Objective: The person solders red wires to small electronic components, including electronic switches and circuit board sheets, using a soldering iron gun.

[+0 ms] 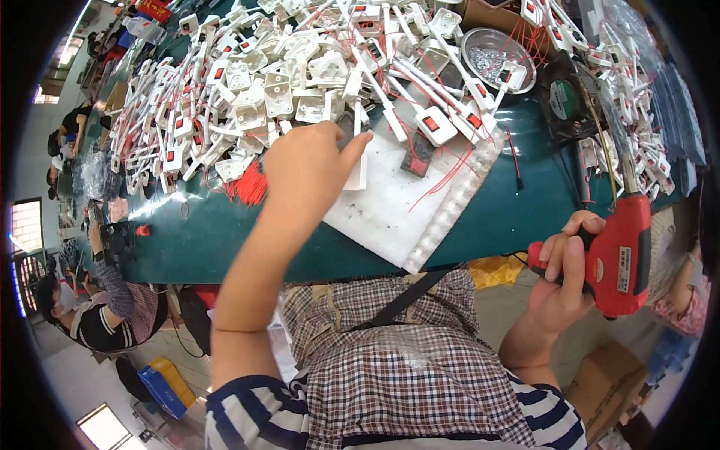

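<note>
My right hand (566, 266) is wrapped round the grip of a red and black soldering gun (622, 262), its metal barrel pointing up and away over the table edge. My left hand (311, 165) reaches over the far left corner of a white foam mat (382, 214). Its thumb sticks out to the right; the other fingers are hidden behind the hand. By the thumb is a white plastic piece (360, 174), partly covered. On the mat's far right lie white housings with red switches (435, 125), red wires trailing from them, and a dark block with a red side (418, 156).
White plastic housings (274, 94) are heaped along the table's far side. A bundle of red wires (249, 185) lies left of the mat. A metal bowl (499, 60) holds small parts, with a black fan (568, 101) beside it. Another person (112, 311) sits at the left.
</note>
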Demonstrator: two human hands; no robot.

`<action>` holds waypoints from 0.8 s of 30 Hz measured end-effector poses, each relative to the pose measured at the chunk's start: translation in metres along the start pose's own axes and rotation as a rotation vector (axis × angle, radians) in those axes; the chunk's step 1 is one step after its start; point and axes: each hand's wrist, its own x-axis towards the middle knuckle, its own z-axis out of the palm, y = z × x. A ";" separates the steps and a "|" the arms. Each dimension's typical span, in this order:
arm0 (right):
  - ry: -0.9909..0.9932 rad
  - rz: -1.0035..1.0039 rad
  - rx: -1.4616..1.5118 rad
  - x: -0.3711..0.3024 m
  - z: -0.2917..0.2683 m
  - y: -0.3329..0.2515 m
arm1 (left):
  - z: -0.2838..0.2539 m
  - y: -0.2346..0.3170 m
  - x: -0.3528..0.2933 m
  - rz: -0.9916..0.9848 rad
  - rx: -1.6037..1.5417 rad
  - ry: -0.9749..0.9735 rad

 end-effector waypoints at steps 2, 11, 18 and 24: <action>-0.019 0.006 -0.005 -0.003 0.006 -0.003 | 0.008 0.011 -0.004 -0.085 0.025 0.100; -0.015 0.003 -0.050 -0.014 0.014 -0.008 | 0.023 0.003 -0.002 -0.184 -0.440 0.119; -0.081 -0.042 -0.080 -0.012 0.024 -0.002 | 0.030 0.002 -0.014 -0.147 -1.127 0.139; -0.157 0.083 -0.358 -0.001 0.044 0.007 | 0.010 0.008 -0.016 -0.169 -1.570 -0.036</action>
